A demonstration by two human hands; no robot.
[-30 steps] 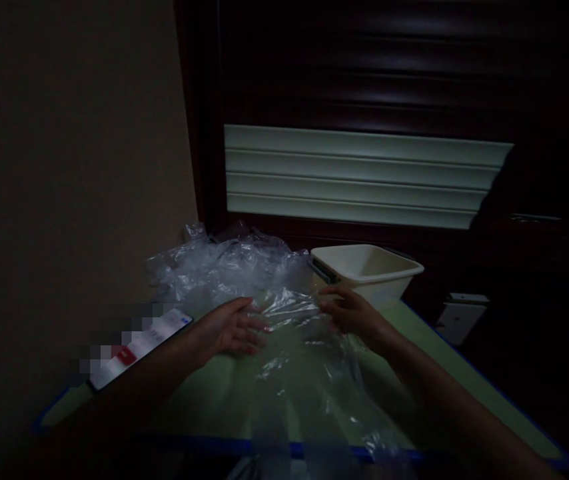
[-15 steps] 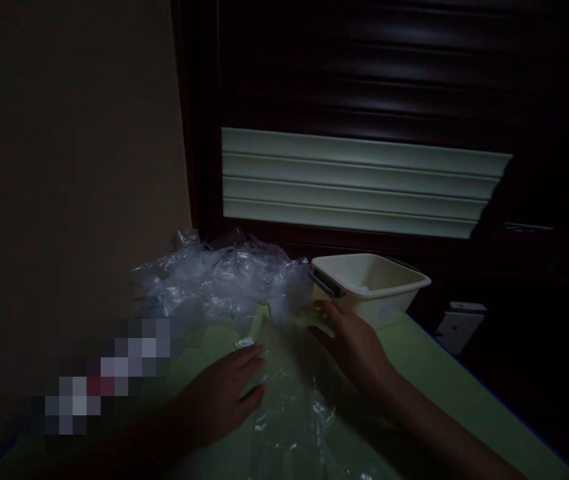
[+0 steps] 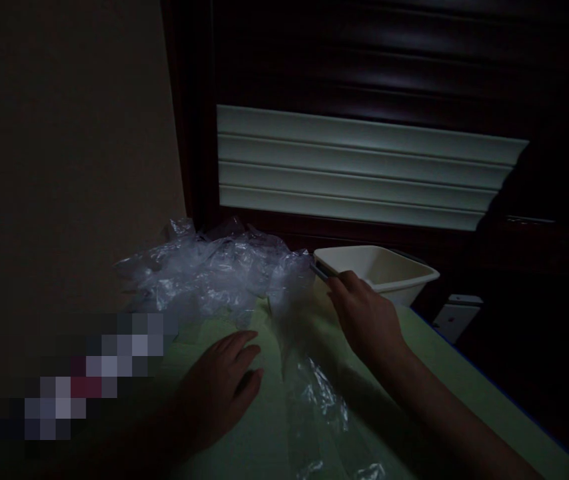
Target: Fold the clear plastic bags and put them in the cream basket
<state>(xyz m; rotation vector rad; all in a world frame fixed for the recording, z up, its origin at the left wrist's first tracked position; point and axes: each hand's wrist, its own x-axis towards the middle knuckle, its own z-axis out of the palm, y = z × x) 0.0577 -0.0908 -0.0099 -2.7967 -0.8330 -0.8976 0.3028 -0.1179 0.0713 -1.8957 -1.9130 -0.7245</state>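
We see the left hand [image 3: 222, 387] lying flat and released on the green bench [image 3: 454, 380], just beside a clear crumpled plastic sheet [image 3: 309, 380] running toward the near edge. The right hand [image 3: 367, 317], fingers loose, touches the sheet beside the cream plastic tub [image 3: 389, 270] at the far edge.

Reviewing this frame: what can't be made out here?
- Head view: pixelated patch left of the left hand hides whatever lies there.
- Right hand at the plastic sheet near the tub: grip unclear in the dark.
- Small pale thing beyond the table: too dim to identify.
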